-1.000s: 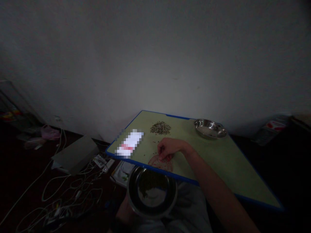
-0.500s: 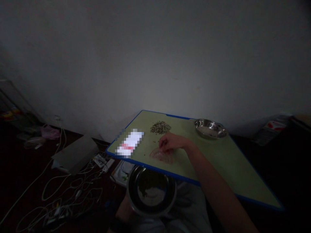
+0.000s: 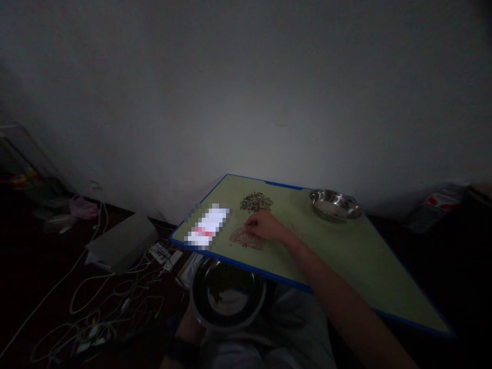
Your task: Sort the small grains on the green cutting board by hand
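My right hand is closed, its fingertips pinched at the upper edge of a clear pinkish plastic dish on the light green tabletop. The dish looks tilted; whether anything small is also between the fingers I cannot make out. Just beyond the hand lies a loose pile of dark and pale seeds, with a few stray ones nearer the front edge. Below that edge, my left hand grips the side of a steel bowl over my lap. Dark greenish material lies in the bowl; most left-hand fingers are hidden under it.
A second steel bowl with pale contents stands at the table's back right. A lit, blurred-out phone-like screen lies at the left. Tangled cables and a grey box are on the floor. The blue-rimmed table adjoins a wall.
My right hand has shifted left, and the plastic dish has moved left with it and now looks tilted. My left hand and the steel bowl have moved slightly left and up.
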Tool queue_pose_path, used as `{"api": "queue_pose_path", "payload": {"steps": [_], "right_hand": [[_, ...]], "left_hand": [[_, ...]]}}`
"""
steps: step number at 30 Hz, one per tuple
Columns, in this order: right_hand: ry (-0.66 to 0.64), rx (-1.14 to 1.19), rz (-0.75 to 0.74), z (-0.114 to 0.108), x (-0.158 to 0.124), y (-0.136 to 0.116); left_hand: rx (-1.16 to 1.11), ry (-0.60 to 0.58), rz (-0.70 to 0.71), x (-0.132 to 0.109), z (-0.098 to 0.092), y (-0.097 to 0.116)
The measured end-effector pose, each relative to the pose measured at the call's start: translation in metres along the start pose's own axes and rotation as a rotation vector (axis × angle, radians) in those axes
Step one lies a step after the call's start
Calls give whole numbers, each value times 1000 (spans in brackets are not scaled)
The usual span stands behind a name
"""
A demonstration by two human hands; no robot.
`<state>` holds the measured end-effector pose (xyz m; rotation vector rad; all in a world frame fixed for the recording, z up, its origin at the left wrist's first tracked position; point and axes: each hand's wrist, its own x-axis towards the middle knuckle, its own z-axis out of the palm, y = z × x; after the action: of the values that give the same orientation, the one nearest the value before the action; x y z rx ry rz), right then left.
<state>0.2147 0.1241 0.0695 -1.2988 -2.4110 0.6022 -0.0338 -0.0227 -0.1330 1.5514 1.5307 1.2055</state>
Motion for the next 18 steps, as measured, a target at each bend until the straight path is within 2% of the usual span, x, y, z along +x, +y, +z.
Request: {"api": "queue_pose_path", "payload": {"steps": [3, 6, 8, 12, 15, 18], "right_hand": [[-14, 31, -39, 6, -2, -6], [-48, 89, -61, 8, -4, -11], [-101, 153, -47, 9, -5, -13], [-207, 322, -10, 9, -7, -13], [-257, 406, 1, 9, -8, -13], [-301, 449, 39, 8, -9, -13]], "left_hand": [[51, -49, -104, -9, -7, -13], [98, -23, -160, -12, -11, -26], [100, -4, -166, -12, -11, -24], [59, 33, -121, -3, -5, 5], [49, 108, -110, 13, 10, 32], [44, 130, -101, 28, 26, 49]]}}
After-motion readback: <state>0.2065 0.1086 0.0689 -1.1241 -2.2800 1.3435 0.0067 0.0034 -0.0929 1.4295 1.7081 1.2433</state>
